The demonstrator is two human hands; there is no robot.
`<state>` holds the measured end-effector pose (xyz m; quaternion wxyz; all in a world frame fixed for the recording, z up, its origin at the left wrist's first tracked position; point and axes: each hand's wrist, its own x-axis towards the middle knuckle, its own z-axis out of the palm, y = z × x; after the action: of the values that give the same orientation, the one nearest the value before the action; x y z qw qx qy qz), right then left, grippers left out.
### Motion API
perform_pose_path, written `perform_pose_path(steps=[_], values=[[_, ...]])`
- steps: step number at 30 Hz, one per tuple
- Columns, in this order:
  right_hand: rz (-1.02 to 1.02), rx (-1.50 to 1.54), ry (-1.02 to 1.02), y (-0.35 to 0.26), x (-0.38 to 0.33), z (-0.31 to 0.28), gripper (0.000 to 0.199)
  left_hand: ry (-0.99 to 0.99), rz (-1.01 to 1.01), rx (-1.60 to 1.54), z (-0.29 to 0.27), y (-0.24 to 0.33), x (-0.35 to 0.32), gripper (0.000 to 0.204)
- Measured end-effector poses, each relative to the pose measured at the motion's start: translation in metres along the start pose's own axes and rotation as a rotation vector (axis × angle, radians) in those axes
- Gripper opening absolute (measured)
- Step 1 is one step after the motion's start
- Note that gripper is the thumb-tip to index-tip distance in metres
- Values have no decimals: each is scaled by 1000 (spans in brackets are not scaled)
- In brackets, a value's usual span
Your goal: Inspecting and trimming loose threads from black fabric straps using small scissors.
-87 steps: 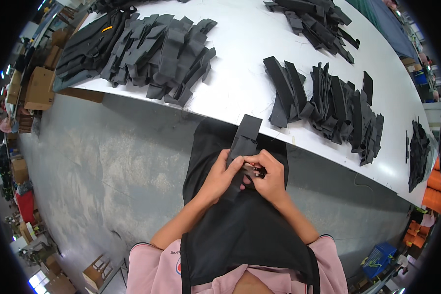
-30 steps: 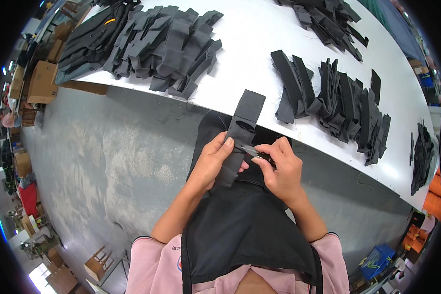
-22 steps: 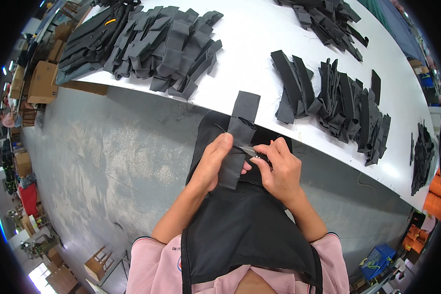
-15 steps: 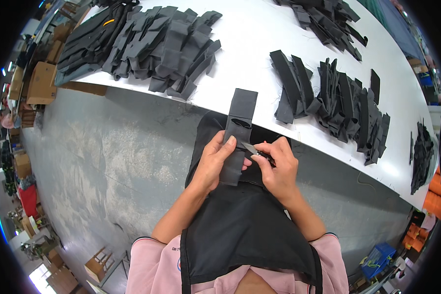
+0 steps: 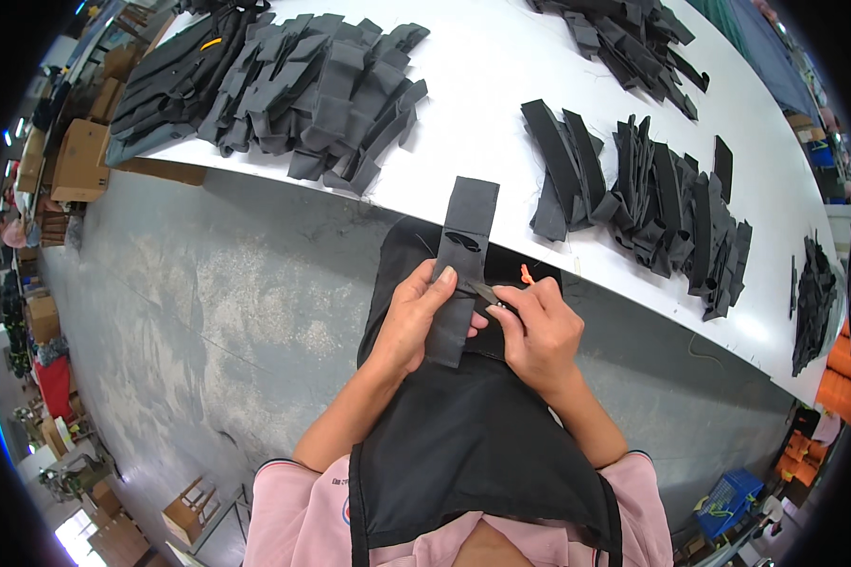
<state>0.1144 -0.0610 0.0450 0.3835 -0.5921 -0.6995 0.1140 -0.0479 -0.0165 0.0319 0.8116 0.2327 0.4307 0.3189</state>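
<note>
My left hand (image 5: 416, 317) is closed on a dark grey fabric strip (image 5: 473, 203), thumb on top and fingers underneath. The strip runs lengthwise away from me, its far end at the table edge, with a folded loop opening in its upper half. In my right hand (image 5: 544, 331) is a pair of thread snips (image 5: 485, 293), pinched between thumb and fingers. Their pointed metal tip meets the strip's right edge, close to my left thumb. An orange cord (image 5: 527, 274) sticks up beyond my right knuckles. Most of the snips' handle is hidden in my fingers.
The white table (image 5: 473, 104) slants across in front of me. On it lie a heap of grey strips (image 5: 321, 94) at left, folded dark fabric pieces (image 5: 175, 80) beside it, and more black strips (image 5: 671, 203) at right. Cardboard boxes (image 5: 80, 161) stand far left.
My right hand has shifted slightly right and down with the snips. The orange cord now shows more above it. The strip has moved a little toward me.
</note>
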Motion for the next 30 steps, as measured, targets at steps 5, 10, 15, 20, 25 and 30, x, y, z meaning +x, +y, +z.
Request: perform_pose_path(steps=[5,10,15,20,25,30], values=[[73,95,26,1,-2,-7,21,-19,24,9,-2,-2,0,25],[334,354,74,3,4,-18,19,-62,92,43,0,-2,-1,27],[169,71,105,6,17,-9,24,-106,131,39,3,-4,-5,37],[9,-74,153,10,25,-5,26,-132,116,9,3,-4,-8,45],[-31,-176,109,8,24,-6,26,-164,98,0,2,-5,-10,45],[19,-10,184,7,19,-10,21,-151,132,26,1,-8,-11,48]])
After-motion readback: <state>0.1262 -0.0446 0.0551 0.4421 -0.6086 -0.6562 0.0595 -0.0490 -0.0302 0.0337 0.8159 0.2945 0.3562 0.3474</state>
